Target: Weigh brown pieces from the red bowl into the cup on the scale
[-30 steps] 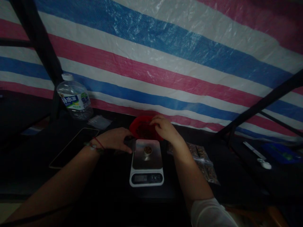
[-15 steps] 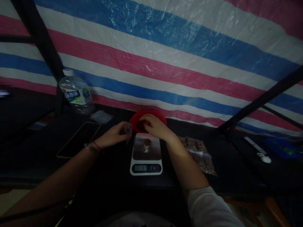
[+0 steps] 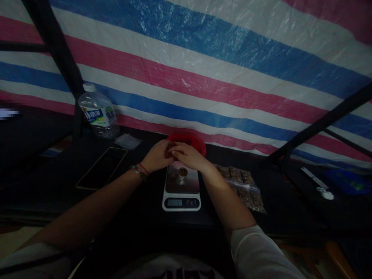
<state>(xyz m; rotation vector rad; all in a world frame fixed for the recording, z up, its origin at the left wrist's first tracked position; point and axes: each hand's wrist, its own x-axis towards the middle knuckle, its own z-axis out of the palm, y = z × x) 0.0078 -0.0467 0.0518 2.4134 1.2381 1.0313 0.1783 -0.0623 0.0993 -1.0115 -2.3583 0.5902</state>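
My left hand (image 3: 159,155) is closed around something I cannot make out, at the near left rim of a red bowl (image 3: 199,144). My right hand (image 3: 187,155) meets it there, fingers bent together over the bowl's near side; whatever lies between the fingertips is hidden. Just below the hands stands a white kitchen scale (image 3: 181,188) with a metal plate and a lit display. On its plate rests a small white cup (image 3: 183,173) filled with brown bits. Clear bags of brown mix (image 3: 244,186) lie to the right of my right forearm.
At the left are a large clear bottle (image 3: 100,112), a phone (image 3: 101,168) and a clear plastic bag (image 3: 128,141). Further right lie a white strip (image 3: 314,178), a small white object (image 3: 324,193) and a blue item (image 3: 348,181). Striped sheeting and dark poles stand behind.
My left hand has moved right, from beside the bowl to my right hand, with its clear plastic item now hidden. My right hand has drawn slightly back toward the bowl's near rim.
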